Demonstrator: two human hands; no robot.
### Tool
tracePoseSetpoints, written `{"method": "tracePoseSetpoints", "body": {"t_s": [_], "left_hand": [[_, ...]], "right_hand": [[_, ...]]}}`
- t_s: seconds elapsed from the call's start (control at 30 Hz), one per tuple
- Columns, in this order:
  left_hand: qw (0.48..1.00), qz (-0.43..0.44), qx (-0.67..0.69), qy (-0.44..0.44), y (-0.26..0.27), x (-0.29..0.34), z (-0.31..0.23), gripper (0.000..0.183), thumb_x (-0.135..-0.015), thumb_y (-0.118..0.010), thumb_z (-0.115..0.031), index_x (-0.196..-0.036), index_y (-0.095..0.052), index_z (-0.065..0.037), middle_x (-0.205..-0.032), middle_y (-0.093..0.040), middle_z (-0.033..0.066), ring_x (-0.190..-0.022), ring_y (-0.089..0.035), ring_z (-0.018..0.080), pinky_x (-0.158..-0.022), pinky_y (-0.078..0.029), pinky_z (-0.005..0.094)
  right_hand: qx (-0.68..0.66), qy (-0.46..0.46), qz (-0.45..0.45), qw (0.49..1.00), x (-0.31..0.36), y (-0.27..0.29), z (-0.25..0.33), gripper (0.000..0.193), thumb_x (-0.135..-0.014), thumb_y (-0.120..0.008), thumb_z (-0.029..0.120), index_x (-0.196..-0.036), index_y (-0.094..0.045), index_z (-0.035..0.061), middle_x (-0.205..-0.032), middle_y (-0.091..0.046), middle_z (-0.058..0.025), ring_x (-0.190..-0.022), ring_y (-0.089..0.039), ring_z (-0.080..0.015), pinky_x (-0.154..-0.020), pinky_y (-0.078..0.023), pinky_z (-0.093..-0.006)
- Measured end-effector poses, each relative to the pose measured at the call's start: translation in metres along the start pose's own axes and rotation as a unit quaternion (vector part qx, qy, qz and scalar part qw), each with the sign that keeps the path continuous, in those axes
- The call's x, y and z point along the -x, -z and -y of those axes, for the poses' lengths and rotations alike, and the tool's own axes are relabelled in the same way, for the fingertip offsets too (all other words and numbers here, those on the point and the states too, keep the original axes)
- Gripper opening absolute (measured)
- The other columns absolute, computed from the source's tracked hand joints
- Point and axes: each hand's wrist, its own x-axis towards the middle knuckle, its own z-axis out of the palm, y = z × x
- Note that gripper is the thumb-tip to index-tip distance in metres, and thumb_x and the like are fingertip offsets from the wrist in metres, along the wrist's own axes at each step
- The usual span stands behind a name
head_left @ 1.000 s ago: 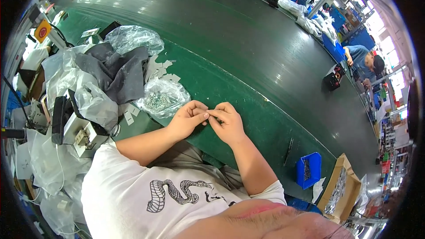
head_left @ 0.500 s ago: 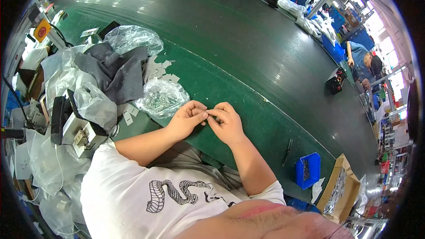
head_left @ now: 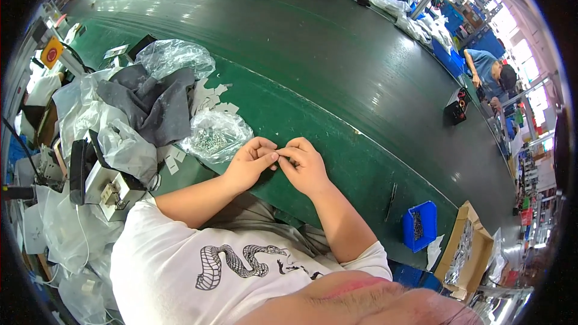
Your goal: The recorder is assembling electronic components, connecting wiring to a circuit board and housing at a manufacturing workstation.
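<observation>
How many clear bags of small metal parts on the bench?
1: the clear bag, beyond and left of the left hand. Others may be hidden under the piled plastic.

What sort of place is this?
Probably a factory assembly line: there's what looks like a dark conveyor belt, a blue bin of small dark parts, and a co-worker across the belt.

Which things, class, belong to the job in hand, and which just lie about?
Likely the job:
left hand and right hand, meeting; anything pinched is too small to tell
clear bag of small parts, beside the left hand

Seemingly lying about:
grey cloth
blue bin
cardboard box
</observation>
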Motion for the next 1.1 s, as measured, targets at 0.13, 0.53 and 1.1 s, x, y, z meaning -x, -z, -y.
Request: {"method": "tracePoseSetpoints", "body": {"t_s": [0.13,0.53,1.1], "left_hand": [[1.0,0.001,-0.005,-0.003,-0.004,-0.005,0.002,0.017,-0.096,-0.061,-0.005,-0.111,-0.055,-0.001,-0.094,-0.067,0.0061,-0.083,-0.061,0.0121,-0.077,-0.05,0.0255],[0.996,-0.027,-0.075,-0.027,-0.008,-0.006,0.011,0.023,-0.094,-0.064,-0.006,-0.114,-0.054,0.0,-0.093,-0.066,0.0072,-0.086,-0.063,0.0126,-0.077,-0.052,0.0268],[0.999,0.001,-0.01,-0.034,0.001,-0.004,0.004,0.023,-0.094,-0.061,-0.002,-0.113,-0.049,-0.002,-0.086,-0.062,0.003,-0.079,-0.059,0.0095,-0.072,-0.048,0.0246]], "right_hand": [[-0.006,-0.005,-0.01,1.0,0.001,0.004,-0.001,0.016,-0.081,-0.073,0.004,-0.096,-0.073,0.0083,-0.094,-0.058,-0.0047,-0.066,-0.058,-0.0122,-0.058,-0.047,-0.0265],[0.029,-0.006,-0.004,1.0,0.002,0.014,0.005,0.011,-0.078,-0.074,0.006,-0.088,-0.068,0.0043,-0.092,-0.062,-0.0095,-0.074,-0.061,-0.0241,-0.064,-0.05,-0.0335],[-0.036,-0.048,0.007,0.998,-0.004,0.005,0.01,0.015,-0.075,-0.075,-0.002,-0.088,-0.07,0.0035,-0.08,-0.059,-0.0045,-0.055,-0.048,-0.0102,-0.052,-0.039,-0.0256]]}}
